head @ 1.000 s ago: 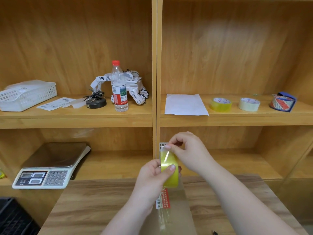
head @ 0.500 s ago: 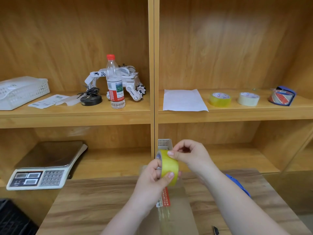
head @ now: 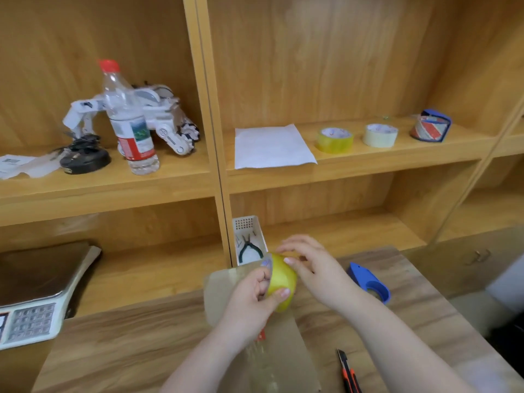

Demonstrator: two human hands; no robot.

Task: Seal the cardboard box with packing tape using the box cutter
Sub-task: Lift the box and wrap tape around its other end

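A flat brown cardboard box (head: 286, 347) lies on the wooden table (head: 127, 344) under my hands. My left hand (head: 252, 299) grips a yellow packing tape roll (head: 279, 279) just above the box, thumb on its outer face. A clear strip of tape runs from the roll down along the box. My right hand (head: 314, 268) rests its fingertips on the top right of the roll. An orange and black box cutter (head: 349, 374) lies on the table to the right of the box, untouched.
A blue tape dispenser (head: 368, 282) sits on the table right of my hands. A white bin with pliers (head: 249, 245) stands behind the box. A scale (head: 37, 293) is at the left. Spare tape rolls (head: 334, 139), paper (head: 270, 146), a water bottle (head: 129, 120) fill the upper shelf.
The view has tilted down and come closer. Both hands with the tape roll have dropped lower, nearer the box. The box cutter and blue dispenser have come into sight.
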